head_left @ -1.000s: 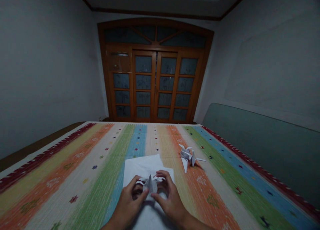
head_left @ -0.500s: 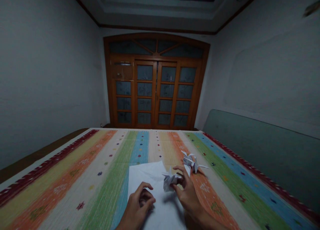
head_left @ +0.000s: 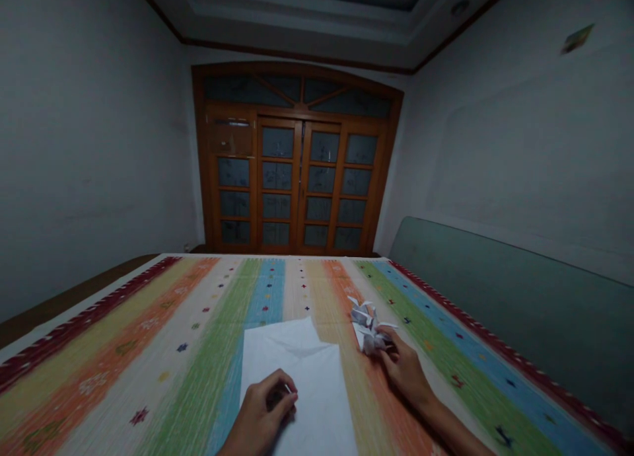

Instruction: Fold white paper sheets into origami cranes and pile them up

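My right hand reaches out to the right and pinches a small white folded paper crane down beside another white paper crane on the striped cloth. The two cranes touch or overlap, so their edges are hard to separate. My left hand rests loosely curled on a sheet of white paper lying in front of me; nothing shows in its fingers.
A rainbow-striped woven cloth covers the wide surface. A green panel runs along its right edge. A wooden glazed door stands at the far end, with bare walls on both sides. The room is dim.
My right hand carried the folded crane from over the white sheet out to the right, down beside the other crane. My left hand let go and stayed on the sheet.
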Motion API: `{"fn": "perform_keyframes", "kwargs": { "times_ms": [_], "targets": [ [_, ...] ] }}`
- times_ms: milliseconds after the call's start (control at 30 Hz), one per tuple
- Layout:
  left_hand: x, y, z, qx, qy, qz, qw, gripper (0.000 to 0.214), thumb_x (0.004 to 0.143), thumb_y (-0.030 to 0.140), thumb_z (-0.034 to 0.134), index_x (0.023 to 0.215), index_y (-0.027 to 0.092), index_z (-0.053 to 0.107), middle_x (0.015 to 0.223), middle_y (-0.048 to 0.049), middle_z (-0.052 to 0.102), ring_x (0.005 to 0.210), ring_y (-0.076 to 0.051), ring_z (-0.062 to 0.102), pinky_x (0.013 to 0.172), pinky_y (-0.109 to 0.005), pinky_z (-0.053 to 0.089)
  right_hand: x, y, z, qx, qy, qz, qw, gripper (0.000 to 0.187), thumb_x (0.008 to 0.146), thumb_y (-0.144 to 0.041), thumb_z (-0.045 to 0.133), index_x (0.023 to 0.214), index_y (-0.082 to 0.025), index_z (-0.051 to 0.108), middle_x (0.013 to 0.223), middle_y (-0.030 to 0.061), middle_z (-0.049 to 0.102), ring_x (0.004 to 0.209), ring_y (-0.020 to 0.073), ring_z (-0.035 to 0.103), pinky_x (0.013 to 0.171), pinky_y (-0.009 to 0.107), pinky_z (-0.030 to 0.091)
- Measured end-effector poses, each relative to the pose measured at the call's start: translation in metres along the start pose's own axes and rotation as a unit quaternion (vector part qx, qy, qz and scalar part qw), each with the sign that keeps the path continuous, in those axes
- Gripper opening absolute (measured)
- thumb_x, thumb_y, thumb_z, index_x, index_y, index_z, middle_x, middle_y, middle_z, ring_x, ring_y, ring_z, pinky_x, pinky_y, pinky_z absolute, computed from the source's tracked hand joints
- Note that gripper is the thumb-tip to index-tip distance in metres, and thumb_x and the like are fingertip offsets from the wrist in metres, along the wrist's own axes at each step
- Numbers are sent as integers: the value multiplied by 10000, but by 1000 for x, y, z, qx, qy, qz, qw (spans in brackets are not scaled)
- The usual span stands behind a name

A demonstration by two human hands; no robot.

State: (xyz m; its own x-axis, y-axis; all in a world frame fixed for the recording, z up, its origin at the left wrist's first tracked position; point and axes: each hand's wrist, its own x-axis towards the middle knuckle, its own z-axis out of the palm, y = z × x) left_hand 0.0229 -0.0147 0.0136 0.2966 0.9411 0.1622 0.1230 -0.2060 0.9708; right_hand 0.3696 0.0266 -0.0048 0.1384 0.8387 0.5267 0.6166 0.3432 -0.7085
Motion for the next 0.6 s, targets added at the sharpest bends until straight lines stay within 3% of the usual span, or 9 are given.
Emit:
{"fn": "perform_keyframes", "kwargs": {
  "times_ms": [167, 333, 467, 600],
  "targets": [
    [1, -2, 0, -1, -4, -5, 1000, 227, 839, 413, 700, 775, 206, 630, 605, -5, 669, 576, -183, 599, 592, -277, 429, 2, -4, 1, -52, -19, 7, 998, 557, 825, -323, 543, 1369, -207, 557, 967, 77, 778, 787, 297, 755, 798, 438, 587],
    [2, -6, -1, 8, -5, 9, 1000, 248, 858, 428, 700, 778, 203, 634, 619, -13, 678, 596, -192, 604, 604, -287, 442, 3, -7, 1, -45, -26, 16, 999, 630, 855, -379, 590, 1446, -190, 483, 935, 67, 750, 724, 281, 711, 750, 424, 582],
    [1, -7, -1, 13, -6, 13, 1000, 247, 877, 428, 680, 788, 202, 633, 615, -12, 675, 594, -192, 603, 613, -292, 451, 2, 2, 4, -16, 11, -4, 1000, 621, 838, -328, 603, 1433, -186, 494, 1158, 124, 702, 832, 268, 712, 832, 434, 586],
    [1, -4, -1, 12, -7, 16, 1000, 242, 881, 423, 670, 788, 203, 627, 620, -17, 678, 593, -195, 610, 614, -293, 453, -1, 9, 4, -8, 41, -31, 999, 648, 734, -187, 571, 1381, -217, 546, 1239, 114, 641, 1037, 280, 682, 896, 428, 582]
  ]
}}
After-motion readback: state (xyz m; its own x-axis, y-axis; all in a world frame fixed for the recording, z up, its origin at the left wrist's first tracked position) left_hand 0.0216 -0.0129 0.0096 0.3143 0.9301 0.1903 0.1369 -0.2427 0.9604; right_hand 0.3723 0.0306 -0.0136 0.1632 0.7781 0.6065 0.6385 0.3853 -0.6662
